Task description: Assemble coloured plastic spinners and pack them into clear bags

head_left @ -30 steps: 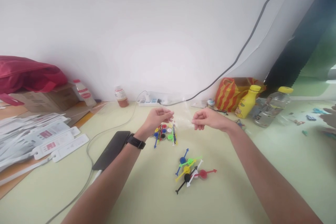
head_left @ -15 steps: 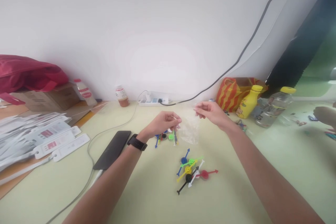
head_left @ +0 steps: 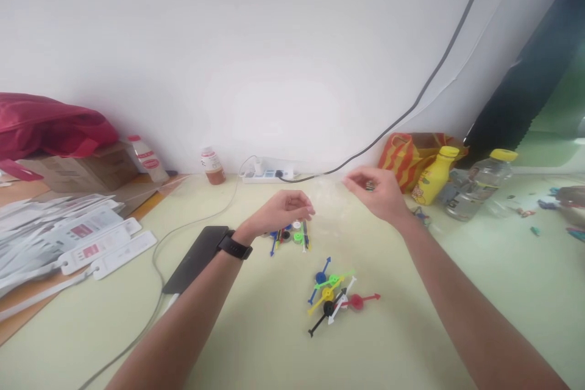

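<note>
Between my hands hangs a clear plastic bag (head_left: 329, 210), faint and blurred against the table. My left hand (head_left: 282, 212), with a black band on its wrist, is pinched at the bag's left side. At its upper right side, the fingers of my right hand (head_left: 375, 192) are pinched too. Below the bag lies a group of plastic arrow spinners: a blue one (head_left: 320, 278), a green one, a yellow one (head_left: 328, 294), a black one (head_left: 328, 308), a white one and a red one (head_left: 357, 301). More coloured spinners (head_left: 297, 237) lie just beyond my left hand, partly hidden by it.
A black phone (head_left: 195, 259) with a cable lies left of my left forearm. White tags (head_left: 98, 244) are piled further left. Along the wall stand a small bottle (head_left: 212, 167), a power strip (head_left: 269, 173), a striped bag (head_left: 397, 161), a yellow bottle (head_left: 434, 177) and a clear bottle (head_left: 478, 189).
My hands have moved slightly apart, the right one up and to the right. The bag between them looks more spread and fainter. The spinners on the table have not moved.
</note>
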`<state>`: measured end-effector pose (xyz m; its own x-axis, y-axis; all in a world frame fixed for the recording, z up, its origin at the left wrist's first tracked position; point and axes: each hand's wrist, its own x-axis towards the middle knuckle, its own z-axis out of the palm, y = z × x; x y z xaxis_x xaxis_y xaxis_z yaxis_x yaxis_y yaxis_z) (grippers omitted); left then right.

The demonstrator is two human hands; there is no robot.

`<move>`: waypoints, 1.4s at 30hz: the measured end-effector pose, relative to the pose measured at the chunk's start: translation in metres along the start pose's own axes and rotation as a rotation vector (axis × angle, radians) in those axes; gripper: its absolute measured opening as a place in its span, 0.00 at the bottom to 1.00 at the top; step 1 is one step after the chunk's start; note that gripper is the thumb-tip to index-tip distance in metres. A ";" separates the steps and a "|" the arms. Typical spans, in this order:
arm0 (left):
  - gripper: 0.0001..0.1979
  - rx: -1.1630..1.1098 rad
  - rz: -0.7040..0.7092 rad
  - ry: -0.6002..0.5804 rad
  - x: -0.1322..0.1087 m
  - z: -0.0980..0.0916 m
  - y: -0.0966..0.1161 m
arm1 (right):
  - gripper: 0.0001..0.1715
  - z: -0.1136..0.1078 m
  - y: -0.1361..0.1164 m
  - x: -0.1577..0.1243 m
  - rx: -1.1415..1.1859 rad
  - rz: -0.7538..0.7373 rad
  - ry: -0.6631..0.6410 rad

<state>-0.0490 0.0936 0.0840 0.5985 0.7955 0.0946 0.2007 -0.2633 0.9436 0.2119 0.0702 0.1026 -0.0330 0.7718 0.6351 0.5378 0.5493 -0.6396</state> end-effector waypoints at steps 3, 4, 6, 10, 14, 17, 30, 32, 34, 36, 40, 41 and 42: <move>0.17 -0.004 0.008 0.008 -0.001 0.003 0.004 | 0.16 0.000 -0.012 -0.003 -0.075 -0.056 -0.119; 0.18 -0.005 0.007 0.012 -0.001 0.004 0.005 | 0.14 0.001 -0.013 -0.004 -0.127 -0.077 -0.095; 0.21 -0.005 0.010 0.023 -0.001 0.005 0.007 | 0.13 0.002 -0.013 -0.005 -0.236 -0.151 -0.062; 0.23 0.010 0.020 0.042 -0.003 0.005 0.012 | 0.12 0.008 -0.009 -0.007 -0.452 -0.328 -0.038; 0.21 0.038 0.014 0.041 -0.004 0.005 0.017 | 0.14 0.017 -0.011 -0.012 -0.518 -0.362 -0.027; 0.20 0.075 0.038 0.030 -0.006 0.005 0.020 | 0.13 0.022 -0.016 -0.013 -0.438 -0.341 -0.007; 0.21 0.292 0.141 0.034 -0.011 0.000 0.035 | 0.13 0.011 -0.014 -0.001 -0.031 0.014 -0.123; 0.21 0.336 0.148 0.052 -0.012 0.001 0.037 | 0.11 0.009 -0.015 0.001 0.027 0.055 -0.160; 0.20 0.379 0.155 0.086 -0.013 0.002 0.038 | 0.11 0.006 -0.016 0.002 0.093 0.092 -0.201; 0.17 0.418 0.160 0.138 -0.013 0.002 0.038 | 0.13 0.002 -0.018 0.002 0.162 0.123 -0.245; 0.12 0.473 0.200 0.225 -0.013 0.004 0.042 | 0.17 -0.008 -0.021 0.002 0.223 0.159 -0.303; 0.12 0.485 0.221 0.234 -0.014 0.004 0.043 | 0.17 -0.010 -0.022 0.002 0.232 0.167 -0.319; 0.12 0.495 0.246 0.239 -0.014 0.005 0.045 | 0.18 -0.013 -0.024 0.001 0.247 0.176 -0.345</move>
<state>-0.0447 0.0679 0.1234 0.4938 0.7643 0.4148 0.4498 -0.6327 0.6303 0.2099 0.0540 0.1241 -0.2602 0.8987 0.3531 0.3448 0.4281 -0.8354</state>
